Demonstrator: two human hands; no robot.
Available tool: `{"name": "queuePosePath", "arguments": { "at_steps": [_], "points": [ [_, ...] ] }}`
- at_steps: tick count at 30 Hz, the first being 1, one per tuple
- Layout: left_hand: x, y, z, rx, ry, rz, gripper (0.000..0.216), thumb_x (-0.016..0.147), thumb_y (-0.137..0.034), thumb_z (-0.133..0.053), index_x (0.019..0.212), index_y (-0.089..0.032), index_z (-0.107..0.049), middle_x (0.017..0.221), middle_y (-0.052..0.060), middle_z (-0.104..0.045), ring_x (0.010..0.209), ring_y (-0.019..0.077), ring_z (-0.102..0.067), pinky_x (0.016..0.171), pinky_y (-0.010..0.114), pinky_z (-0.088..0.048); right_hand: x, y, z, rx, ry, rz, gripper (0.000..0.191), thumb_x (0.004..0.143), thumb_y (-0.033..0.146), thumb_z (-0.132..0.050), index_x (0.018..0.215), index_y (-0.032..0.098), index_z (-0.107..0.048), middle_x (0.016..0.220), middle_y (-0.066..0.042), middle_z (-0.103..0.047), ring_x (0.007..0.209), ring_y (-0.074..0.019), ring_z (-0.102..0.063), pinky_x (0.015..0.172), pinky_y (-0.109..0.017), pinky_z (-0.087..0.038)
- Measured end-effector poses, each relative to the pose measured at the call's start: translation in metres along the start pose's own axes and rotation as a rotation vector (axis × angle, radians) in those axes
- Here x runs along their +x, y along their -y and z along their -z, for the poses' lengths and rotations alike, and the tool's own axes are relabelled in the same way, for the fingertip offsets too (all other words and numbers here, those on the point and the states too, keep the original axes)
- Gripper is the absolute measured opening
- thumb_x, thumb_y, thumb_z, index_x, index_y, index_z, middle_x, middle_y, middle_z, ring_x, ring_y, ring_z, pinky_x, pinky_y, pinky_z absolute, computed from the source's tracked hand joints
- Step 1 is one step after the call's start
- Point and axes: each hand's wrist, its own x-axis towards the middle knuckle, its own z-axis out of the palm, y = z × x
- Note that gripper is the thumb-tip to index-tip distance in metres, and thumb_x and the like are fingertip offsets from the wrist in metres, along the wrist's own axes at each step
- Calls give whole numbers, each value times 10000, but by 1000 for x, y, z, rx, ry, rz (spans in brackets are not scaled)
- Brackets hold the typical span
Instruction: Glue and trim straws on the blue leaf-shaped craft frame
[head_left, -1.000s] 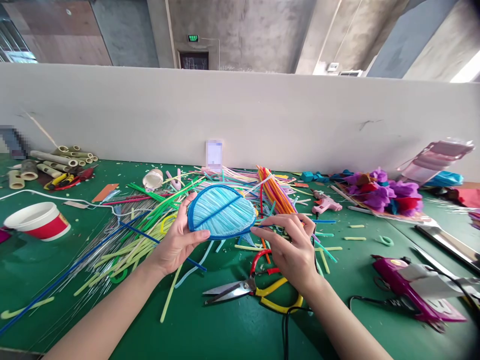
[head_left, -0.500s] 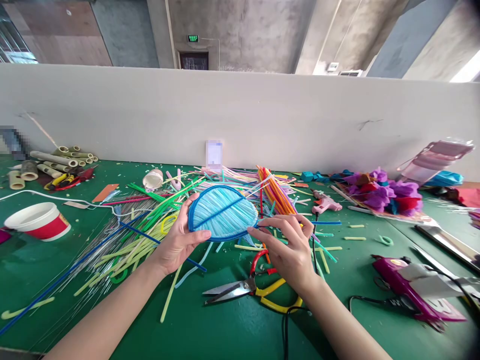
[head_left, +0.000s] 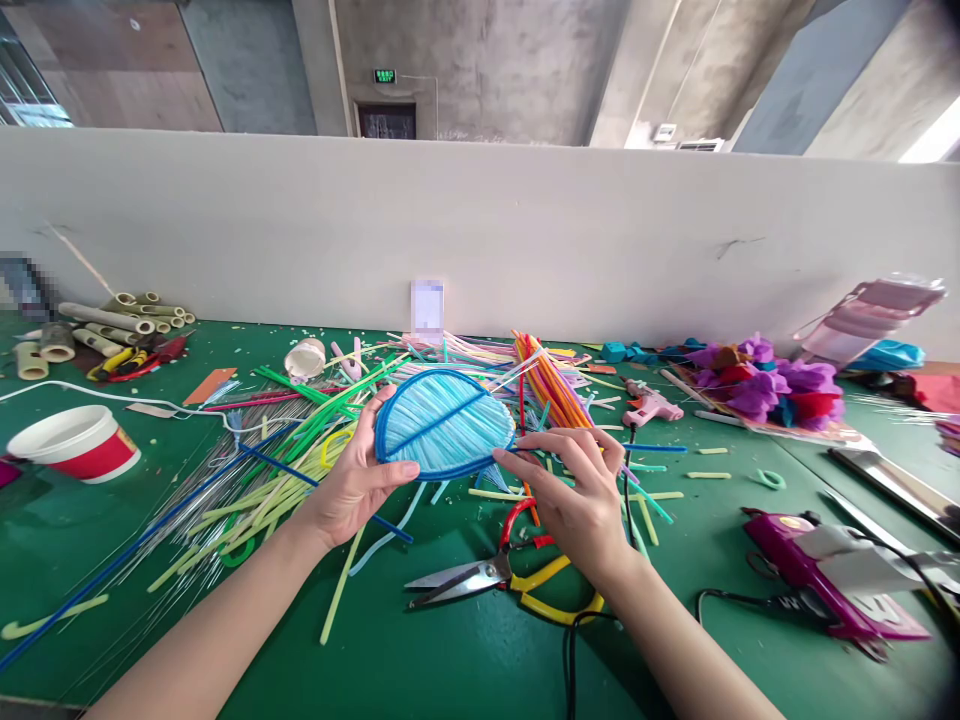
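- Left hand (head_left: pixel 349 490): thumb pressed on the front lower edge of the blue oval piece (head_left: pixel 442 425), other fingers behind its left end.
- Right hand (head_left: pixel 581 490): fingertips pinching the dark-blue rim (head_left: pixel 459 473) at its right end.
- Oval piece: between both hands' fingertips.
- Scissors (head_left: pixel 491 572): below the right fingertips.

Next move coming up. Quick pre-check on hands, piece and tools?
1. Left hand grip on blue oval piece: ok, thumb in front, fingers around the left edge.
2. Right hand at the piece's right end: ok, fingertips at its edge.
3. Border's join by those fingertips: cannot tell, partly hidden.
4. Scissors closed: not ok, blades slightly parted on the table.
5. Pink glue gun hot: cannot tell.
6. Paper cup upright, apart from the hands: ok.
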Motion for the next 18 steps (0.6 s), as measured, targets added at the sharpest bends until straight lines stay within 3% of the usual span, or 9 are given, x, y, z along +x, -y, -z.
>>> {"name": "queuePosePath", "arguments": {
  "at_steps": [10,18],
  "points": [
    [2,0,0,-26,-58,8,929,624,-36,-804,1388,-399,-421,1223,-25,-631,947,131,-667,774,181,-569,0,0,1,26,4,18,337,898,74,-611,1034,355,-739,985,-5,-708,928,-171,-602,899,-402,-335],
    [6,2,0,-120,-78,-50,737,721,-63,-743,1366,-339,-516,1105,-4,-656,819,104,-649,660,167,-581,1,7,-2,43,19,54,345,902,73,-601,1080,341,-724,963,-11,-706,904,-166,-602,883,-393,-361]
  ]
}}
